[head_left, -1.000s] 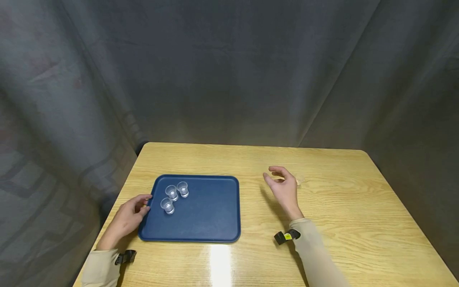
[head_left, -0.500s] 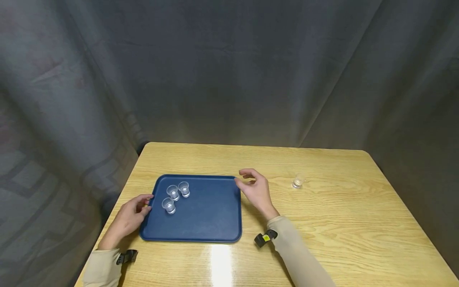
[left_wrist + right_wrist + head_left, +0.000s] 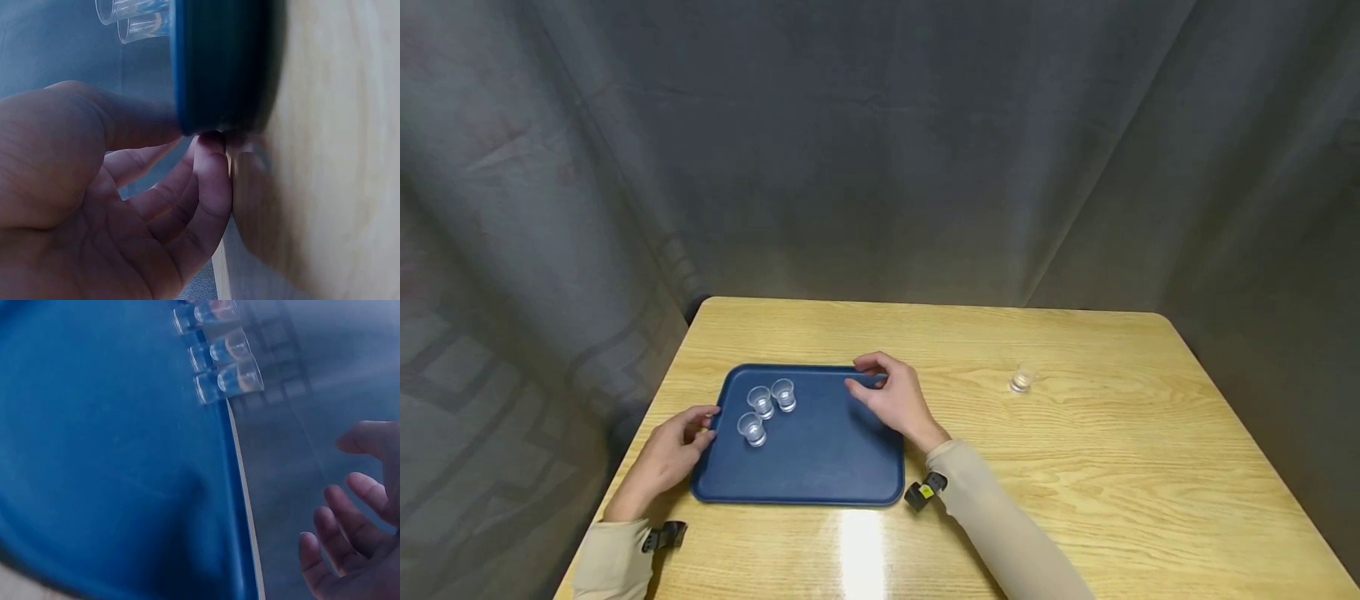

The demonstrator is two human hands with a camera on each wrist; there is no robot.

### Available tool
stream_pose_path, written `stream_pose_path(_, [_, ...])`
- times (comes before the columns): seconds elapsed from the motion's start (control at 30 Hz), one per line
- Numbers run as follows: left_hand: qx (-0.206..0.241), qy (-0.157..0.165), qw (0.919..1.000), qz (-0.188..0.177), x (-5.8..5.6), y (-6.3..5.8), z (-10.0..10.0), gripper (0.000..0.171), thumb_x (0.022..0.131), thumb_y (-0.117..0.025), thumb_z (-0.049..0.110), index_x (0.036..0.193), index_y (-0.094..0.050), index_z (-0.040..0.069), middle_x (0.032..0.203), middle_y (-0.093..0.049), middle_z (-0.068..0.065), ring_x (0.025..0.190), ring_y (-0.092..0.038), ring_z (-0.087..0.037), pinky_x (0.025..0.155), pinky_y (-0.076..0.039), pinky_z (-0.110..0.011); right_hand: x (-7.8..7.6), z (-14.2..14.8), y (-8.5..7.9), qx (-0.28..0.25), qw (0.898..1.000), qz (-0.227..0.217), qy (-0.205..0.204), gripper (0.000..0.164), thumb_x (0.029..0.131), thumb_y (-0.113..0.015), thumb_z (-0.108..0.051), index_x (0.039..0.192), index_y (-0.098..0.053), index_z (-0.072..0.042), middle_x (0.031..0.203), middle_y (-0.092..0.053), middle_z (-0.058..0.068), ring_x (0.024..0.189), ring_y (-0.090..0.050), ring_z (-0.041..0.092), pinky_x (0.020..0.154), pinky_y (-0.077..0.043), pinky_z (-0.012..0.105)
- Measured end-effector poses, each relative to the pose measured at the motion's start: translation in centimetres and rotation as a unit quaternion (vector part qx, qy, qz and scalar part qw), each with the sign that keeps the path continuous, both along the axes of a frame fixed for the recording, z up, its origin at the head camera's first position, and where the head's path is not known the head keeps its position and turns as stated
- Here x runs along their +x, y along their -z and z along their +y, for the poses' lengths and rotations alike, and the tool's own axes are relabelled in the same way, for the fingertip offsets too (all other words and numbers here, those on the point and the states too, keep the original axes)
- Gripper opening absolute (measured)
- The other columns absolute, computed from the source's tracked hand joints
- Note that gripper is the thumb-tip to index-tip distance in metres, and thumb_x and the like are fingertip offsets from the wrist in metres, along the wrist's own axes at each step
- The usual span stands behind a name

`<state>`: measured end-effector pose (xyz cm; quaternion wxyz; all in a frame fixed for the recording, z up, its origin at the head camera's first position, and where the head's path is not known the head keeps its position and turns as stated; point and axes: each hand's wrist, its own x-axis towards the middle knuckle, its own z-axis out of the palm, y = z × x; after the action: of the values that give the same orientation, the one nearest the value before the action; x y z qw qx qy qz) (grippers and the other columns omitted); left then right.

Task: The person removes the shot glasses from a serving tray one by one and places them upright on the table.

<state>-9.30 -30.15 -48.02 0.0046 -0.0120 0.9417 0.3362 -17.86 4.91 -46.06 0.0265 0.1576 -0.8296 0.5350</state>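
Observation:
My left hand [image 3: 666, 454] grips the left edge of a blue tray [image 3: 827, 450]. In the left wrist view its thumb lies against the tray's rim [image 3: 180, 69], and the fingers curl at the tray's underside. Three small clear shot glasses stand upright, close together on the tray's left part: a back one [image 3: 784, 395], a middle one [image 3: 761, 402] and a front one [image 3: 752, 429]. Over the tray's back right corner hovers my right hand [image 3: 895, 396], fingers loosely bent and nothing between them. The right wrist view shows it raised above the tray, with the glasses farther off.
Another clear shot glass [image 3: 1021, 380] stands on the wooden table [image 3: 1120, 450], right of the tray. Grey curtains [image 3: 880, 150] hang behind the table and along both sides. Dark camera straps sit on both wrists.
My right hand has moved left, from beside the lone shot glass to over the tray's right part, uncovering that glass. The left hand stays at the tray's edge.

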Motion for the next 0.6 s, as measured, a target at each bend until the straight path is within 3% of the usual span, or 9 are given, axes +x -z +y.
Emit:
stream_pose_path(0.33, [0.003,-0.002,1.0,-0.009,0.1,-0.1,0.0,0.037,0.101,-0.066,0.004,0.137,-0.065,-0.003,0.109,-0.069,-0.016,0.091,-0.062,-0.021,0.073,-0.048,-0.027,0.0,-2.6,-0.7,0.061,0.995,-0.011,-0.073,0.037,0.093,-0.082,-0.024,0.127,-0.074,-0.009,0.123,-0.077,0.013,0.109,-0.072,0.024,0.094,-0.059,0.04])
stream_pose_path(0.6, [0.006,-0.005,0.9999,-0.014,0.2,-0.2,0.1,0.037,0.102,-0.066,0.004,0.139,-0.064,-0.003,0.11,-0.069,-0.016,0.09,-0.062,-0.021,0.072,-0.048,-0.026,0.1,-5.3,-0.8,0.075,0.991,-0.027,-0.107,0.045,0.092,-0.083,-0.026,0.132,-0.073,-0.009,0.132,-0.074,0.009,0.108,-0.074,0.02,0.091,-0.057,0.033])
